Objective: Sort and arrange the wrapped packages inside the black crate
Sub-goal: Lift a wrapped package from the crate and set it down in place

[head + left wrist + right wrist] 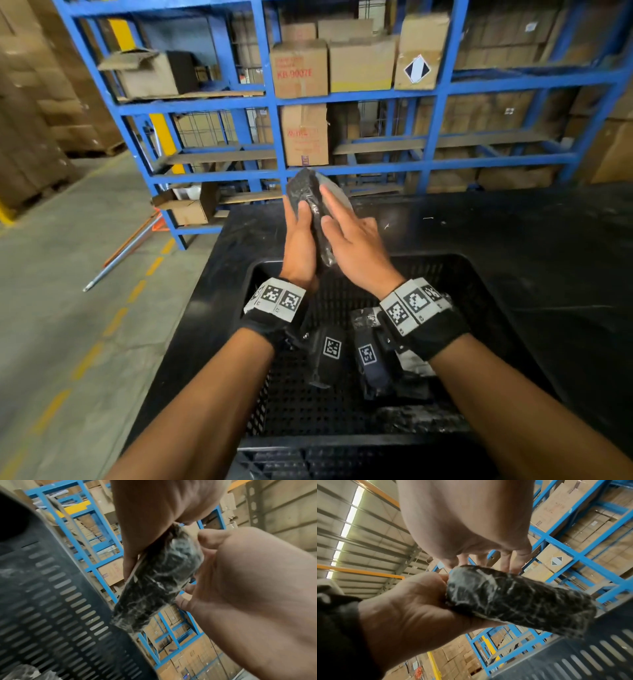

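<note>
A black package in clear wrap (pixel 306 189) stands on end between my two hands, above the far rim of the black slotted crate (pixel 445 265). My left hand (pixel 300 222) grips its lower part, the thumb curled over the front. My right hand (pixel 337 219) lies flat against its right side with the fingers straight. The left wrist view shows the package (pixel 159 582) between the left palm (pixel 248 581) and the right hand (pixel 159 509). The right wrist view shows the package (pixel 518 600) pinched by the left hand (pixel 412 605) under the right hand (pixel 471 520). More wrapped packages (pixel 416 368) lie on the crate floor, partly hidden by my wrists.
The crate sits on a black table (pixel 531 222). Behind the table stands blue racking (pixel 274 99) loaded with cardboard boxes (pixel 299 68). On the concrete floor to the left lies a metal pole (pixel 120 255). Stacked cartons (pixel 30 130) line the far left.
</note>
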